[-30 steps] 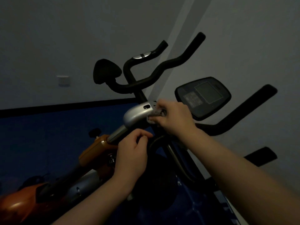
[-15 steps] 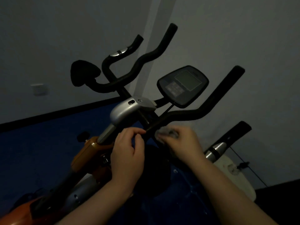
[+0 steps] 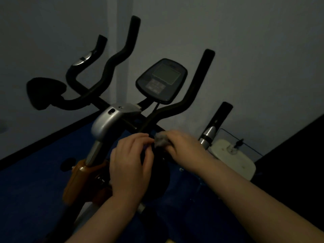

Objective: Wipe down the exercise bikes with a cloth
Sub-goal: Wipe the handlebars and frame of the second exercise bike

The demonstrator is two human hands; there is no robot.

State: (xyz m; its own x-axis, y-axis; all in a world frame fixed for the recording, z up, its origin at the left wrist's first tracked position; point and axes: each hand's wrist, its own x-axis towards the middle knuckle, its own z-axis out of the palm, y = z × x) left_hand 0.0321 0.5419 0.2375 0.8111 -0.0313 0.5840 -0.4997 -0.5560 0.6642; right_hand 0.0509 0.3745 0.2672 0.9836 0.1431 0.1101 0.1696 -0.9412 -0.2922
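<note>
The room is dim. The right hand (image 3: pixel 185 149) has its fingers curled round a small grey cloth (image 3: pixel 161 141) and holds it against the dark handlebar (image 3: pixel 177 106) of the exercise bike (image 3: pixel 112 120), low down near the middle post. The left hand (image 3: pixel 130 165) is just beside it, fingers bent, fingertips close to the cloth; I cannot tell if it holds anything. Above the hands sits the bike's screen (image 3: pixel 162 80). A silver cover (image 3: pixel 108 121) is to the left. A pale box (image 3: pixel 233 158) lies on the blue floor (image 3: pixel 35 181).
</note>
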